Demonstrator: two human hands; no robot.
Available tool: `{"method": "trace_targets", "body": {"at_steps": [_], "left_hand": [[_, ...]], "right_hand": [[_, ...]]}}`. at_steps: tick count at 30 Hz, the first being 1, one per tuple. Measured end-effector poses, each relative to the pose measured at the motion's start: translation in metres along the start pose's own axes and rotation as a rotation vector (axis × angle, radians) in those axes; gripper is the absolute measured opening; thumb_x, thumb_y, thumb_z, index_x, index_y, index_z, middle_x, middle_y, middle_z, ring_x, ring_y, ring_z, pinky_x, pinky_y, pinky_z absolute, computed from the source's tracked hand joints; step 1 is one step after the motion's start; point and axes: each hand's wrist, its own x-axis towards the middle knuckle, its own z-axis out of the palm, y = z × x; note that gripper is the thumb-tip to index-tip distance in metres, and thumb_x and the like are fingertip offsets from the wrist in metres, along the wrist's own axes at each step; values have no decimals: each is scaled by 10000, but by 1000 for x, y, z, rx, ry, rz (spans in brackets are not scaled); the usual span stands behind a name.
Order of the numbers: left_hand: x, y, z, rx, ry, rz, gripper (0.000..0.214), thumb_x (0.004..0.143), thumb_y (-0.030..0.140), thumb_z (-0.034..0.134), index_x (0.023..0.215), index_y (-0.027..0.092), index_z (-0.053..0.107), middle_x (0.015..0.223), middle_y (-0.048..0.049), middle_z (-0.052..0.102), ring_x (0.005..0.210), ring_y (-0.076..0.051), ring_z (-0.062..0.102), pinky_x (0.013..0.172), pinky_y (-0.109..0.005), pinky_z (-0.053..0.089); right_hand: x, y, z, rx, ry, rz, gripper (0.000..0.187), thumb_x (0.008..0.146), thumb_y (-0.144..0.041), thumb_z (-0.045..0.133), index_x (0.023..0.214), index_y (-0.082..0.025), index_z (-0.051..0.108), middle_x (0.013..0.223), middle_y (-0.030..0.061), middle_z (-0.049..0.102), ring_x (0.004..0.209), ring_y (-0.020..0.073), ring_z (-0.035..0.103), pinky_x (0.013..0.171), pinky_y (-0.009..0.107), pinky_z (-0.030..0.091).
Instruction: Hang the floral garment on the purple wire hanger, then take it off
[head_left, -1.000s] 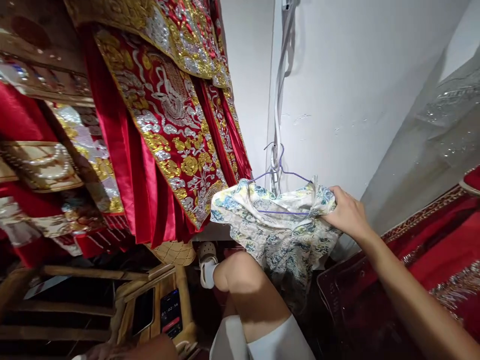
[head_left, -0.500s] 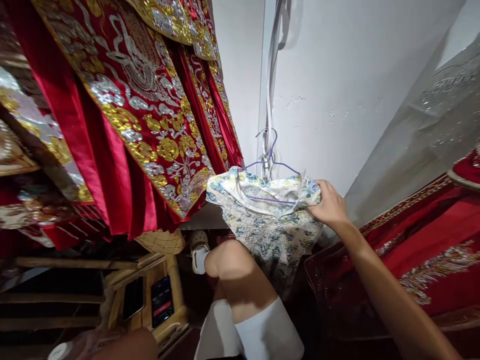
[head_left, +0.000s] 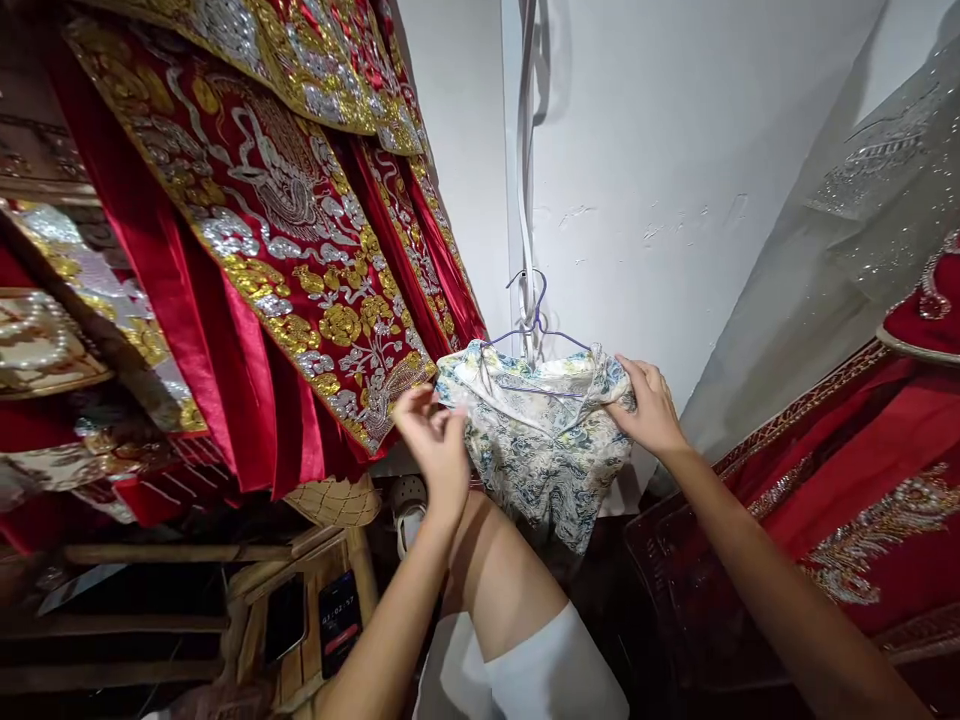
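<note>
A white top with a blue and yellow floral print (head_left: 547, 450) hangs on a thin purple hanger (head_left: 551, 332) in front of me. My right hand (head_left: 651, 405) grips its right shoulder, thumb in front and fingers behind. At the opposite shoulder is my left hand (head_left: 436, 440), its fingers curled loosely and apart from the thumb, with no cloth visibly pinched. Whether its fingertips touch the fabric I cannot tell. The hanger's hook is at a white strap (head_left: 525, 180) that runs down the wall.
Red gowns with gold and silver embroidery (head_left: 300, 230) hang close on the left. More red beaded fabric (head_left: 847, 500) lies at right, below sheer sparkly cloth (head_left: 885, 200). Two phones, one lit (head_left: 339, 620), rest on a bamboo seat (head_left: 300, 690). My bare knee (head_left: 510, 570) is under the top.
My left hand has risen from the lower left to the top's left shoulder. The right hand keeps its hold on the other shoulder. The view has shifted slightly.
</note>
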Motion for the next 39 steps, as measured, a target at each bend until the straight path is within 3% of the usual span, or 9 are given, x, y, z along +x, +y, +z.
{"method": "trace_targets", "body": {"at_steps": [4, 9, 11, 14, 17, 23, 27, 31, 39], "left_hand": [[-23, -49, 42, -92, -181, -433, 526, 749, 417, 824, 1119, 219, 505, 1034, -57, 587, 937, -175, 613, 870, -323, 502], [-48, -76, 83, -168, -231, -455, 484, 809, 584, 717, 715, 228, 402, 648, 65, 368, 616, -116, 418, 630, -246, 382], [-56, -75, 84, -174, -220, -444, 496, 839, 591, 682, 685, 230, 378, 625, 69, 336, 594, -113, 361, 594, -242, 340], [-70, -67, 76, -181, -228, -425, 462, 869, 577, 652, 707, 226, 399, 632, 63, 362, 599, -115, 357, 590, -236, 333], [-87, -55, 61, -186, -275, -403, 455, 880, 572, 647, 717, 224, 402, 629, 64, 359, 585, -111, 353, 577, -228, 336], [-122, -26, 36, -232, -353, -427, 401, 930, 561, 615, 786, 217, 466, 653, 43, 447, 581, -120, 437, 572, -233, 397], [-146, -19, 28, -176, -304, -378, 315, 972, 503, 571, 975, 192, 620, 889, -63, 659, 866, -207, 639, 807, -313, 519], [-176, -27, 29, -78, -413, -316, 253, 971, 315, 528, 1143, 198, 671, 1224, -126, 673, 1194, -271, 615, 1050, -419, 465], [-181, -40, 22, 56, -570, -269, 116, 799, 146, 530, 872, 201, 602, 823, -26, 662, 795, -195, 614, 763, -298, 478]], "right_hand": [[-10, -21, 24, 5, 70, 106, 889, 876, -439, 618, 1645, -262, 208, 1640, 185, 301, 1515, 440, 300, 1176, 652, 312], [-59, -65, 70, 136, 182, 269, 882, 933, -459, 542, 1658, -182, 124, 1741, 188, 15, 1597, 434, 14, 1226, 676, 181], [-93, -78, 93, 294, 120, 350, 812, 930, -450, 525, 1627, -161, 224, 1723, 204, 155, 1597, 396, 106, 1237, 618, 231], [-137, -89, 124, 595, -16, 555, 640, 903, -499, 528, 1462, -194, 458, 1541, 205, 498, 1438, 353, 461, 1153, 534, 399], [-149, -91, 139, 791, -55, 711, 478, 858, -540, 551, 1196, -203, 586, 1287, 178, 653, 1161, 310, 633, 988, 460, 503], [-109, -86, 118, 949, -202, 640, 307, 806, -489, 614, 654, -243, 511, 662, 0, 557, 657, 198, 562, 661, 323, 464], [-125, -93, 93, 989, -232, 677, 348, 819, -532, 572, 641, -238, 523, 581, -14, 500, 542, 170, 482, 537, 304, 382], [-150, -100, 74, 1029, -235, 862, 357, 741, -566, 613, 643, -224, 589, 532, -23, 448, 468, 138, 370, 468, 286, 263], [-143, -110, 66, 1087, -338, 830, 327, 694, -503, 651, 522, -237, 574, 431, -59, 292, 432, 116, 232, 464, 292, 195]]}}
